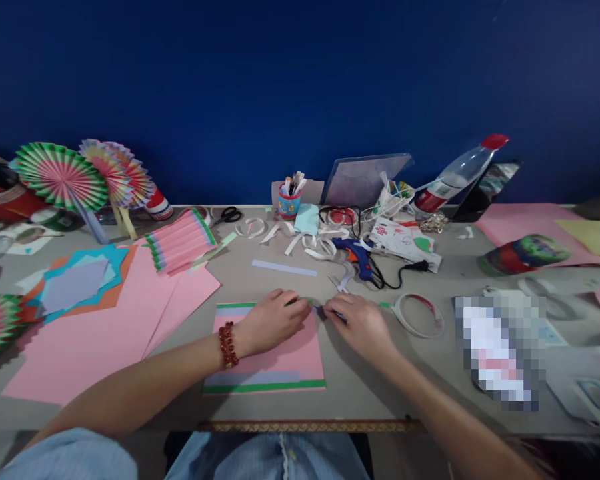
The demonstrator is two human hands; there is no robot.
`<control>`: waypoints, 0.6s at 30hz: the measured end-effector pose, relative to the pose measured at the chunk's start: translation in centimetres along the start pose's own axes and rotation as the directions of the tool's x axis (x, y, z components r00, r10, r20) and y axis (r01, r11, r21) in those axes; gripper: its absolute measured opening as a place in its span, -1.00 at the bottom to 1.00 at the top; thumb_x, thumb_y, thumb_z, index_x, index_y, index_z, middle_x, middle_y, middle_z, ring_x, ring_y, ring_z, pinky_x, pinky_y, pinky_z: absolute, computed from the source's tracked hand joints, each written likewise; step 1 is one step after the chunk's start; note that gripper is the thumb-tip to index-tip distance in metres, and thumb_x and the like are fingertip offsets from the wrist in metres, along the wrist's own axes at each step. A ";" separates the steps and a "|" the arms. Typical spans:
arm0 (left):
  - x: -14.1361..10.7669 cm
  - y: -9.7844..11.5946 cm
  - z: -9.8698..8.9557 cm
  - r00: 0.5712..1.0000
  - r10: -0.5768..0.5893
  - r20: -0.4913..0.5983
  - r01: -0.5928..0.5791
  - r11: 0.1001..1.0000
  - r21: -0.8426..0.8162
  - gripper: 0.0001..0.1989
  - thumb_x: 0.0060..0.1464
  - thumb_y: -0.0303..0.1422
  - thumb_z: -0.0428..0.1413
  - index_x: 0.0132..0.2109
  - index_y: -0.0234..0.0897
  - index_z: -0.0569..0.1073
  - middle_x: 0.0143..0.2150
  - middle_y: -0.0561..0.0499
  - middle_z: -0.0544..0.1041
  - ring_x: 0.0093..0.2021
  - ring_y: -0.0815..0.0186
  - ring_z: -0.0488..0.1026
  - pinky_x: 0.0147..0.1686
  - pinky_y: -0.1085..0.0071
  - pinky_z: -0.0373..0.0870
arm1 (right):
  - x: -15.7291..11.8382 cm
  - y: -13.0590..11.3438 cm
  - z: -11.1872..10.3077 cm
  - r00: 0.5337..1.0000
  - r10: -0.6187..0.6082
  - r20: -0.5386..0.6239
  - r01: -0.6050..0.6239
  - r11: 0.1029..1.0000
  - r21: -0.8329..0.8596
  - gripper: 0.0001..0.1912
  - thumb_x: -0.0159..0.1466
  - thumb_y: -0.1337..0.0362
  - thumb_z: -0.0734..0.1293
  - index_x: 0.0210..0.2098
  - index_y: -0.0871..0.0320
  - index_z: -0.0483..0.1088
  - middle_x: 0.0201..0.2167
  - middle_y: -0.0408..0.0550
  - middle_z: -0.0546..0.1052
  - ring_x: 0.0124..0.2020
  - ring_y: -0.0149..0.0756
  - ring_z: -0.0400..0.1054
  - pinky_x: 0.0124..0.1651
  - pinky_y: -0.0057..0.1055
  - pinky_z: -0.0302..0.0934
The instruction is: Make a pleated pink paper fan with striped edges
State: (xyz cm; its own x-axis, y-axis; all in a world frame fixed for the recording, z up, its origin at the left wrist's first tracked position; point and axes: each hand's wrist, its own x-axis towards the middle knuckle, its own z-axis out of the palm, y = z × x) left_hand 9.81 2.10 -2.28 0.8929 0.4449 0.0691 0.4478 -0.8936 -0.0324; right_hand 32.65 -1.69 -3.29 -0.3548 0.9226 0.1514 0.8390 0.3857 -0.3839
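Note:
A pink paper sheet (275, 360) with green and lilac strips along its near and far edges lies in front of me. My left hand (280, 320), a red bead bracelet at its wrist, rests over the sheet's upper right with its fingers bent together. Something small and dark shows at those fingers, too little to name. Just past the sheet's right edge, my right hand (357, 327) is closed round a small, slim dark object whose kind I cannot make out. The fingertips of both hands almost meet. A lilac paper strip (284, 268) lies beyond them.
Pleated paper fans (63, 177) stand at the left, near stacked coloured paper (80, 287). Behind my hands are a blue glue gun (357, 259), white paper strips, black scissors (229, 215) and a pen cup (289, 202). A tape roll (420, 317) lies right.

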 end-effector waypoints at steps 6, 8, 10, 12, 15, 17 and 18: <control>-0.1 0.1 0.2 1.000 -0.020 -0.008 0.020 1.000 -0.001 -0.74 0.33 -0.32 0.00 0.12 -0.25 0.35 -0.07 -0.05 0.45 -0.06 0.19 0.35 -0.08 0.24 0.25 | -0.2 0.2 0.0 1.000 -0.006 -0.010 0.007 0.999 0.052 -0.77 0.36 0.36 0.21 -0.38 0.11 0.45 -0.36 -0.06 0.53 -0.29 -0.24 0.39 -0.22 -0.37 0.17; -0.2 0.1 0.2 1.000 -0.014 -0.007 0.014 1.000 -0.003 -0.72 0.34 -0.32 -0.01 0.13 -0.26 0.34 -0.05 -0.05 0.45 -0.05 0.19 0.35 -0.09 0.23 0.25 | -0.3 0.2 0.0 1.000 -0.002 -0.017 0.003 0.998 0.065 -0.78 0.36 0.37 0.21 -0.37 0.12 0.45 -0.36 -0.06 0.53 -0.28 -0.23 0.40 -0.20 -0.37 0.18; -0.2 0.0 0.2 1.000 -0.014 -0.006 0.014 1.000 -0.008 -0.71 0.33 -0.32 0.00 0.15 -0.26 0.33 -0.02 -0.06 0.45 -0.04 0.19 0.35 -0.08 0.23 0.24 | -0.3 0.2 0.0 1.000 0.001 -0.025 0.000 0.998 0.065 -0.79 0.35 0.37 0.21 -0.36 0.12 0.45 -0.36 -0.06 0.53 -0.27 -0.23 0.40 -0.18 -0.36 0.18; -0.3 0.0 0.2 1.000 -0.017 -0.007 0.017 1.000 -0.012 -0.70 0.33 -0.33 0.01 0.15 -0.25 0.32 0.00 -0.07 0.45 -0.02 0.19 0.35 -0.07 0.23 0.24 | -0.4 0.2 0.1 1.000 -0.002 -0.027 0.004 0.998 0.069 -0.80 0.34 0.38 0.22 -0.35 0.12 0.45 -0.35 -0.05 0.54 -0.27 -0.22 0.40 -0.17 -0.35 0.19; -0.3 0.1 0.2 1.000 -0.020 -0.010 0.020 1.000 -0.013 -0.72 0.34 -0.33 -0.02 0.15 -0.25 0.33 0.00 -0.06 0.46 -0.02 0.20 0.35 -0.06 0.24 0.23 | -0.6 0.4 0.0 0.999 -0.022 -0.023 0.025 0.994 0.105 -0.80 0.34 0.38 0.21 -0.34 0.11 0.45 -0.33 -0.06 0.54 -0.25 -0.22 0.41 -0.17 -0.34 0.19; -0.3 0.1 0.3 1.000 -0.020 -0.012 0.020 1.000 -0.016 -0.72 0.35 -0.31 -0.02 0.14 -0.26 0.34 0.02 -0.06 0.46 -0.02 0.20 0.35 -0.06 0.23 0.23 | -1.0 0.6 -0.2 0.999 -0.024 -0.036 0.029 0.989 0.144 -0.80 0.35 0.37 0.20 -0.33 0.10 0.44 -0.31 -0.06 0.55 -0.23 -0.22 0.42 -0.15 -0.33 0.21; -0.3 0.0 0.3 1.000 -0.021 -0.013 0.021 1.000 -0.018 -0.71 0.34 -0.30 -0.01 0.14 -0.26 0.34 0.03 -0.06 0.46 -0.02 0.20 0.35 -0.07 0.23 0.23 | -1.2 0.7 -0.4 0.999 -0.014 -0.053 0.022 0.986 0.167 -0.80 0.36 0.36 0.20 -0.32 0.10 0.44 -0.30 -0.05 0.56 -0.22 -0.21 0.42 -0.13 -0.32 0.22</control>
State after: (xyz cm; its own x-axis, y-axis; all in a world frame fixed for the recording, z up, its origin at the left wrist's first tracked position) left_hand 9.61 1.96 -2.65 0.8827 0.4627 0.0826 0.4652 -0.8851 -0.0128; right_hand 33.79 -2.57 -3.37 -0.3440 0.9164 0.2046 0.7501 0.3993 -0.5271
